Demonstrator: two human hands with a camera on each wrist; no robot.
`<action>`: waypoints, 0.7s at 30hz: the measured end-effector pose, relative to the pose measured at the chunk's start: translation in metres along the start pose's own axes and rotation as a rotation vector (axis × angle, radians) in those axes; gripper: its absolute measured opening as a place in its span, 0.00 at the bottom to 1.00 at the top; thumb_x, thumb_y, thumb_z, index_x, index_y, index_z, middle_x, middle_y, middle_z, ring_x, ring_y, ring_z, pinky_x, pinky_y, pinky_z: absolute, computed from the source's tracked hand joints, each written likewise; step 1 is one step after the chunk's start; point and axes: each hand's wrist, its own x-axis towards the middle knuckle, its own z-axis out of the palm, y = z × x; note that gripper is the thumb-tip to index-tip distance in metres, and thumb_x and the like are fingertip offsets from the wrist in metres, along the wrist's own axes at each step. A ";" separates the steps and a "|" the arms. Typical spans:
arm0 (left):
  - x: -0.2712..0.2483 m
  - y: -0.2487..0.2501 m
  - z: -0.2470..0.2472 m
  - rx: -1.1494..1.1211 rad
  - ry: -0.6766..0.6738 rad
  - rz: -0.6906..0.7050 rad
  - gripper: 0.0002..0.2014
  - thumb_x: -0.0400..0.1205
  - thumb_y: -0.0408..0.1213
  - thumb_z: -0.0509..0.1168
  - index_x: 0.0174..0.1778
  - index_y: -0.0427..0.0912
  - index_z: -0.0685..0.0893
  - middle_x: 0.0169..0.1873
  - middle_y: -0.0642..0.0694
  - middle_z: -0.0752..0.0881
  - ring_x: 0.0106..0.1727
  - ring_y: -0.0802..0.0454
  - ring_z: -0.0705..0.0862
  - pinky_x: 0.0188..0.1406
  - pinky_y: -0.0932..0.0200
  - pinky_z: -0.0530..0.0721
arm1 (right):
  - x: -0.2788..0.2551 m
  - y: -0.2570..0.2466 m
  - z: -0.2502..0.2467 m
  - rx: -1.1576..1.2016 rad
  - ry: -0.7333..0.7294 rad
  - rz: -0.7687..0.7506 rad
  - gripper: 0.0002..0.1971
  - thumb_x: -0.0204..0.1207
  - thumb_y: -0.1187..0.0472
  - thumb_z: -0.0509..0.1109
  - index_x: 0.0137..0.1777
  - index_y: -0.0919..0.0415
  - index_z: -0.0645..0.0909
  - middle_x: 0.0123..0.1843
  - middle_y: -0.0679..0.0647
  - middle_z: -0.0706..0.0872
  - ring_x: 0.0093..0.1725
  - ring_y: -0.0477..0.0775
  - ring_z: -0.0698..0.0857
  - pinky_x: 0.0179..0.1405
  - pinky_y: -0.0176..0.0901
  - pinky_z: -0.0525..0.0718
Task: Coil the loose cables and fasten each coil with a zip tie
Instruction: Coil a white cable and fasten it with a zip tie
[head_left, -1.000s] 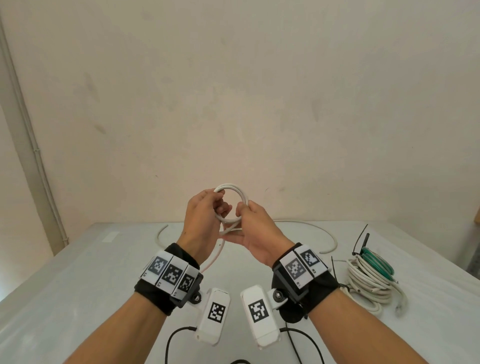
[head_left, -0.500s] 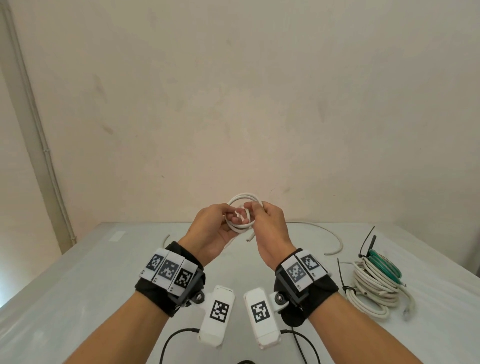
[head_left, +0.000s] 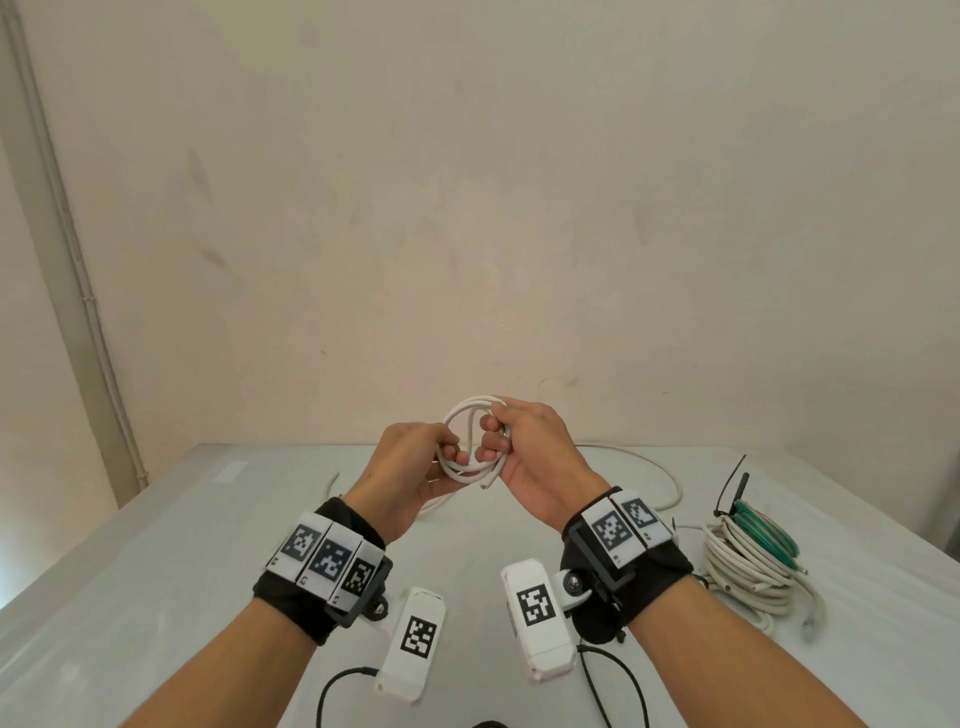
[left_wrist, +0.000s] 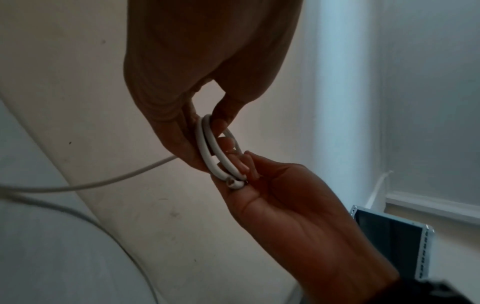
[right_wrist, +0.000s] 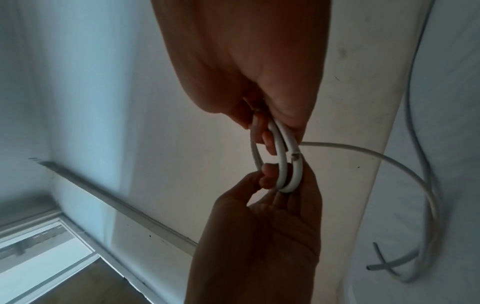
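Note:
Both hands hold a small coil of white cable up above the table, in front of the wall. My left hand pinches the coil's left side, with fingers through the loop. My right hand grips the right side, fingers curled round the strands. The cable's cut end sticks out below the coil. The loose remainder of the cable trails down and curves over the table; its far end lies on the sheet.
A bundled white coil and a green coil lie at the right of the white table, with black zip ties sticking up from them. A pale wall stands close behind.
The hands have dropped slightly and drawn apart, each now gripping one side of the coil. The coil holds more turns and the cut end hangs below it.

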 end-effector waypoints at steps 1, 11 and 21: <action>0.001 0.001 0.000 0.021 0.006 0.025 0.05 0.85 0.24 0.61 0.46 0.34 0.80 0.28 0.41 0.82 0.30 0.47 0.85 0.41 0.50 0.91 | 0.000 -0.001 0.001 0.014 0.011 0.013 0.12 0.90 0.70 0.56 0.45 0.64 0.76 0.34 0.54 0.70 0.26 0.47 0.65 0.29 0.42 0.69; -0.004 0.000 -0.007 0.061 -0.067 0.103 0.06 0.87 0.24 0.62 0.52 0.39 0.80 0.30 0.43 0.80 0.34 0.46 0.87 0.48 0.45 0.93 | 0.004 -0.004 0.006 -0.026 0.119 0.127 0.16 0.93 0.52 0.60 0.48 0.64 0.75 0.25 0.49 0.68 0.22 0.48 0.65 0.26 0.43 0.70; 0.004 0.009 -0.006 0.437 0.170 0.252 0.11 0.80 0.31 0.71 0.55 0.35 0.78 0.49 0.35 0.88 0.47 0.42 0.91 0.48 0.42 0.94 | -0.002 -0.002 0.000 -0.285 0.008 -0.183 0.18 0.92 0.50 0.61 0.41 0.58 0.74 0.27 0.46 0.67 0.24 0.47 0.66 0.27 0.40 0.73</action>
